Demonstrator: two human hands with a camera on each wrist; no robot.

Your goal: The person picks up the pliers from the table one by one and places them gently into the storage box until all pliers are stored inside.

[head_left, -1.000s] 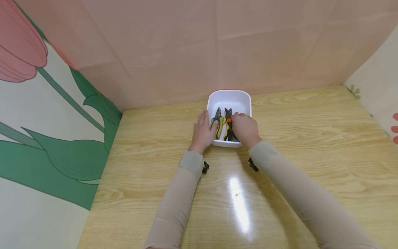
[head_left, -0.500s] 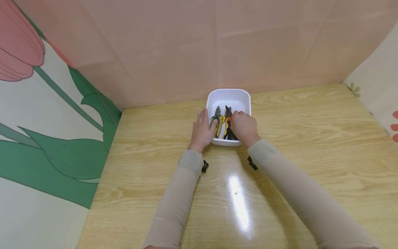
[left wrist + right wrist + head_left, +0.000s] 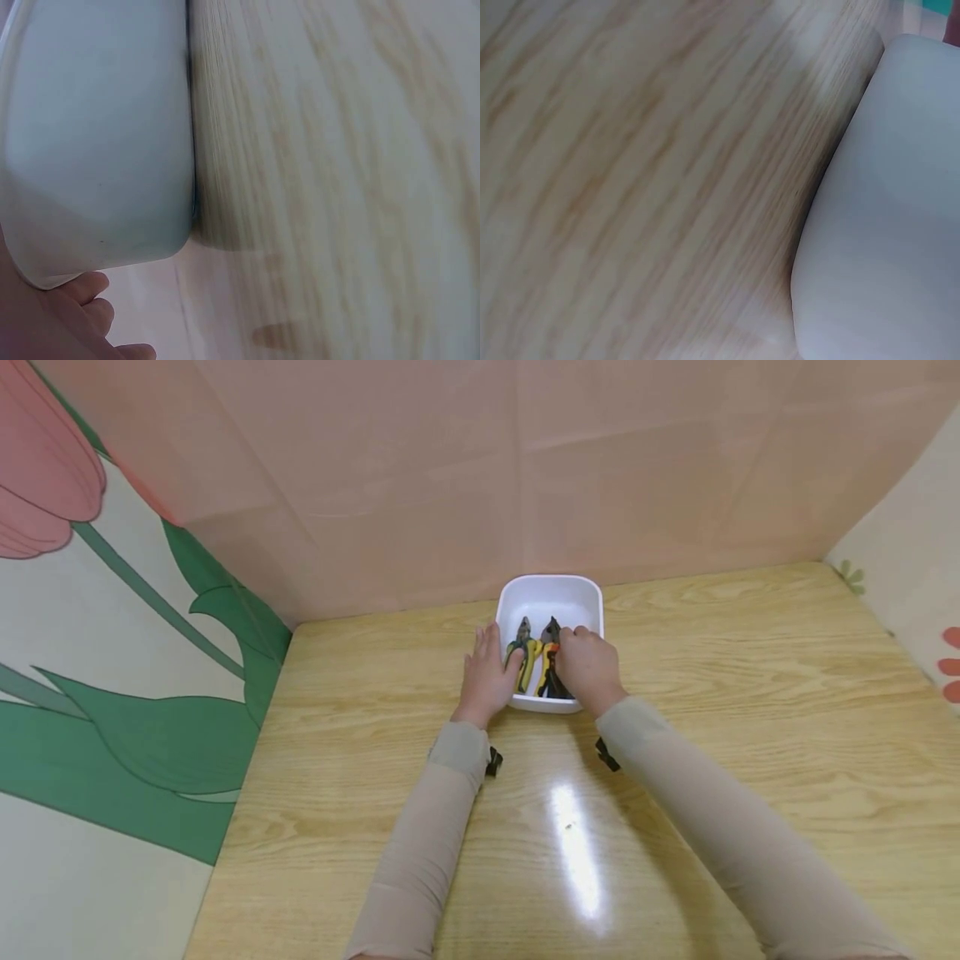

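A white plastic bin (image 3: 566, 597) stands at the back of the table with pliers lying in it. My left hand (image 3: 486, 678) grips its left wall, thumb over the rim and fingers outside. The left wrist view shows fingertips (image 3: 97, 311) curled round a corner of the bin (image 3: 97, 142). Green-and-yellow pliers (image 3: 529, 667) lie beside the left thumb, jaws to the back. My right hand (image 3: 590, 670) is inside the bin's right half and holds pliers with dark jaws (image 3: 551, 632) and orange, yellow and black handles. It partly hides those handles; a second pair may lie beneath.
The wood-grain table (image 3: 337, 760) spreads out to both sides and in front of the bin. A pinkish sheet (image 3: 390, 493) hangs right behind it. In the right wrist view, only the bin's outer wall (image 3: 885, 210) and tabletop show large.
The dark-jawed pliers have turned slightly; their jaws pointed to the back left and now point almost straight back, overlapping what looked like another jaw. The left hand keeps its place on the bin.
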